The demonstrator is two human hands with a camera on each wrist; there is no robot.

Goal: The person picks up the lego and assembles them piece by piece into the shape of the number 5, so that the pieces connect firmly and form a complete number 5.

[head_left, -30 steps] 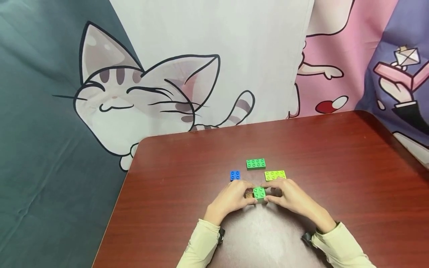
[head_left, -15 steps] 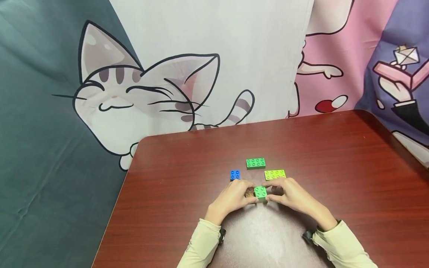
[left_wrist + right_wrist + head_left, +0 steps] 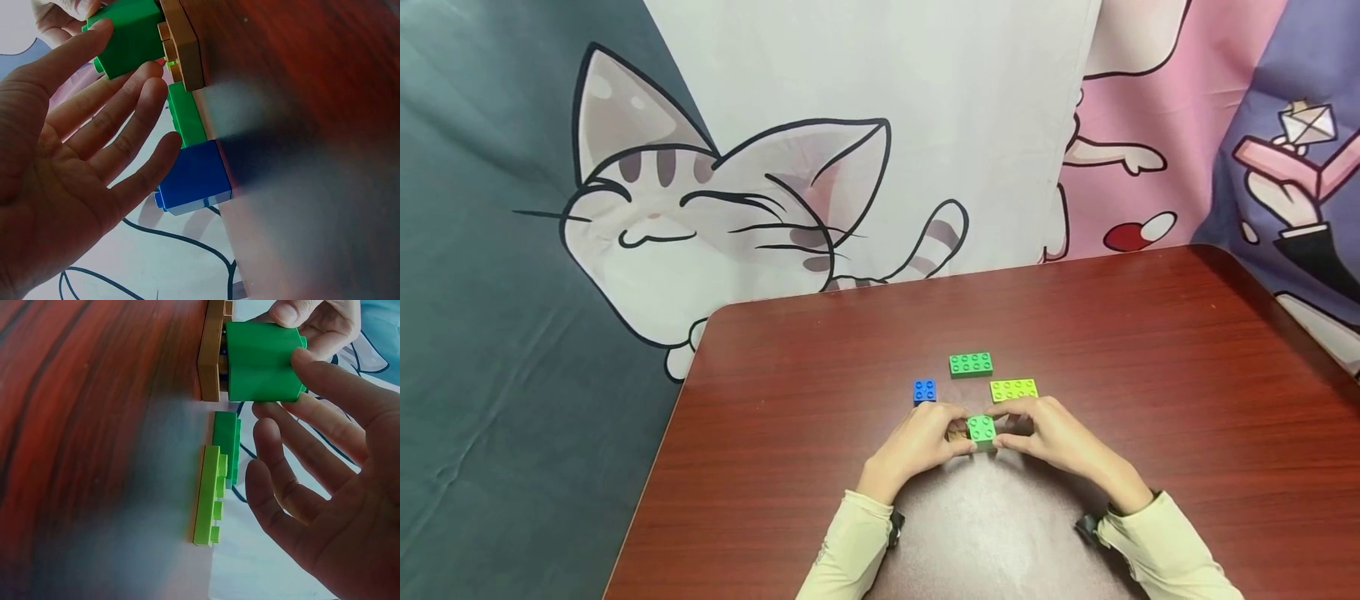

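L hand (image 3: 921,442) first: thumb + index on the green block (image 3: 981,428), pinching it from its side; the other fingers are spread loosely, not gripping. Just beyond that hand, the blue brick (image 3: 925,391) sits loose on the table (image 3: 790,400) – unused so far, by the look of it.

Next, the brown plate (image 3: 189,47): on the table, studs up, partly hidden btwn the hands. The green block is right over it, approx. upright, w/ studs on top. Wrist views show brown studs in the gap btwn the two, so prob. aligned but not pressed flush – can't tell if the studs have caught.

Farther back, the dark green brick (image 3: 971,364) is loose too, then the lime brick (image 3: 1013,390) near the R hand (image 3: 1048,433), which also has thumb + fingers clamped on the green block.

Judging progress: early, approx. one join under way; seating it remains. Blue, dark green + lime aren't attached to anything.
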